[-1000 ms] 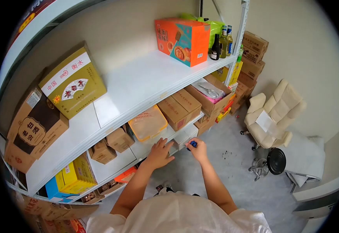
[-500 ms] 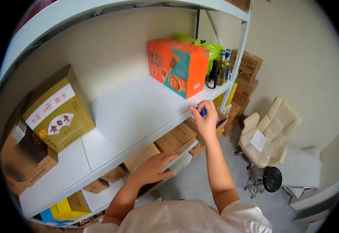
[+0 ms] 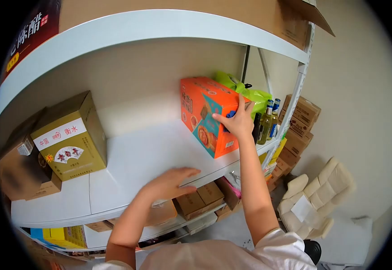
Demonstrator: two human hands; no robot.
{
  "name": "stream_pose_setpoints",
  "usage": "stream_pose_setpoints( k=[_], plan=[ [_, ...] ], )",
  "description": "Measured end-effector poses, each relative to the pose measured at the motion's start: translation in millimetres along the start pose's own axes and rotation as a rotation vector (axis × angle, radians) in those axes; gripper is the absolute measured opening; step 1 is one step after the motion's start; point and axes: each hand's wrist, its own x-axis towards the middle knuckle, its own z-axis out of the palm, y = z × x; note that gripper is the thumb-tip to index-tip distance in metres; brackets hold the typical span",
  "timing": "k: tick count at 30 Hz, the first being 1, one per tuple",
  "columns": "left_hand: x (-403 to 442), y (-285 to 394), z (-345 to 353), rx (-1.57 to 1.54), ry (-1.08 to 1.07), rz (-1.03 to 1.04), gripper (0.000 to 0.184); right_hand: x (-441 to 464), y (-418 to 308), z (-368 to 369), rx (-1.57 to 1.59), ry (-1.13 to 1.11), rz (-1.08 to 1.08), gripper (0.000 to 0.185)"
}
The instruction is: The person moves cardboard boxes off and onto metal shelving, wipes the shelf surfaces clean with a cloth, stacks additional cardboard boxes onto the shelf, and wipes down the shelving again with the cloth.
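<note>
An orange and teal box [image 3: 205, 114] stands on the white shelf [image 3: 137, 157]. My right hand [image 3: 237, 119] is at the box's right front face, with a small dark blue object [image 3: 231, 114] held under its curved fingers; the palm side is hidden. Over the shelf's front edge hovers my left hand [image 3: 171, 183], fingers apart and holding nothing. Behind the box sits a bright green bag [image 3: 256, 98]. Glass bottles [image 3: 265, 122] stand to the right of my right hand.
A gold box [image 3: 70, 139] and a brown carton [image 3: 20, 166] stand at the shelf's left. Cartons [image 3: 198, 201] fill the lower shelf. A white upright post [image 3: 295, 99] bounds the right end. Beyond are stacked boxes [image 3: 298, 130] and a cream chair [image 3: 317, 198].
My right hand has risen from below the shelf to the orange box with the blue object. My left hand has moved up to the shelf edge. The view has tilted upward.
</note>
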Motion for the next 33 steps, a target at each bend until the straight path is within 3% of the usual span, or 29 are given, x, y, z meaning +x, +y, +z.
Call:
stream_pose_setpoints(
  k=[1, 5, 9, 13, 19, 26, 29, 31, 32, 33],
  plan=[
    [18.7, -9.7, -3.8, 0.02, 0.01, 0.097, 0.046, 1.8, 6.3, 2.8, 0.009, -0.009, -0.01, 0.111],
    [78.3, -35.0, -21.4, -0.139, 0.127, 0.029, 0.045, 1.2, 18.9, 5.2, 0.065, 0.017, -0.042, 0.1],
    [131.8, -85.1, -32.8, -0.215, 0.397, -0.009, 0.046, 4.6, 25.3, 8.7, 0.106, 0.052, -0.007, 0.083],
    [139.6, -93.6, -33.4, -0.237, 0.679, -0.098, 0.047, 4.9, 31.3, 1.5, 0.146, 0.011, -0.032, 0.081],
    [117.7, -106.1, -35.4, -0.235, 0.84, -0.217, 0.054, 4.3, 42.3, -2.6, 0.191, 0.02, -0.152, 0.077],
    [98.6, -123.9, -46.5, -0.258, 0.946, -0.341, 0.071, 29.1, 67.4, 8.4, 0.504, -0.231, -0.385, 0.074],
    [92.5, -153.6, -41.4, 0.008, 1.141, -0.392, 0.082, 41.9, 85.7, 31.8, 0.765, -0.431, -0.348, 0.073],
    [78.9, -144.6, -46.3, -0.099, 1.324, -0.343, 0.088, 44.1, 83.6, 29.6, 0.847, -0.554, -0.324, 0.072],
    [67.2, -139.7, -42.3, -0.42, 1.292, -0.209, 0.083, 42.5, 80.4, 30.1, 0.975, -0.643, -0.323, 0.072],
    [55.5, -123.5, -42.7, -0.413, 1.31, -0.222, 0.083, 40.8, 77.6, 30.6, 1.101, -0.733, -0.32, 0.071]
  ],
)
